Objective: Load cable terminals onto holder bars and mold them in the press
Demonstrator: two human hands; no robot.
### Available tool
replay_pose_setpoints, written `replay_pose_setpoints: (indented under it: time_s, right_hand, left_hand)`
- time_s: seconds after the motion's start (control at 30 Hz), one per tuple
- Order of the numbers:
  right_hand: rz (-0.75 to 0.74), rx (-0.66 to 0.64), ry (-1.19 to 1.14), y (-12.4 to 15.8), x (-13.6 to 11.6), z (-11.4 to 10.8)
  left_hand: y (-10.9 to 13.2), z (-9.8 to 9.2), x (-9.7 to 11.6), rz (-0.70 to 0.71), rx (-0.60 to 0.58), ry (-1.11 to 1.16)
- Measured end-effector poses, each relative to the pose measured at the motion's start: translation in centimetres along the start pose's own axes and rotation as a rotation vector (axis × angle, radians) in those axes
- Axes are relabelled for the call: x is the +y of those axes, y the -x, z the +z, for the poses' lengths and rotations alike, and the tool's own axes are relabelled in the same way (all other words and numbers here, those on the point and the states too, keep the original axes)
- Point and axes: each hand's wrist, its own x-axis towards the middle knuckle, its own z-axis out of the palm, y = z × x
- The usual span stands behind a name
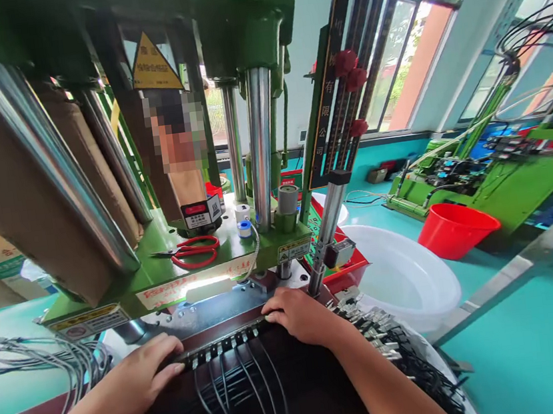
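Note:
A long dark mould bar (223, 345) lies at the front of a green press (170, 284), with several black cables (249, 375) hanging from it towards me. Small metal connector ends sit in a row along the bar. My left hand (150, 367) is closed on the bar's left end, thumb on the near side. At the right end, my right hand (297, 312) grips the bar with fingers bent over it. Behind the bar is a flat metal plate (194, 321) under the press head, lit by a lamp.
Red-handled scissors (195, 251) and a blue-and-white tape roll (244, 229) rest on the press ledge. Grey cables (73, 359) lie at left. Bundled connector cables (371, 323) sit at right, near a white tub (400, 272) and a red bucket (453, 229). Steel columns (263, 148) stand upright.

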Motion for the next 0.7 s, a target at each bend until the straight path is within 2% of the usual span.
replay_pose_setpoints:
  time_s: [0.47, 0.7]
  right_hand:
    - [0.025, 0.009, -0.026, -0.13, 0.15, 0.16]
    - [0.025, 0.002, -0.019, -0.15, 0.15, 0.19]
  left_hand:
    - [-0.43, 0.26, -0.73, 0.002, 0.047, -0.004]
    - [-0.35, -0.15, 0.0, -0.009, 0.0, -0.028]
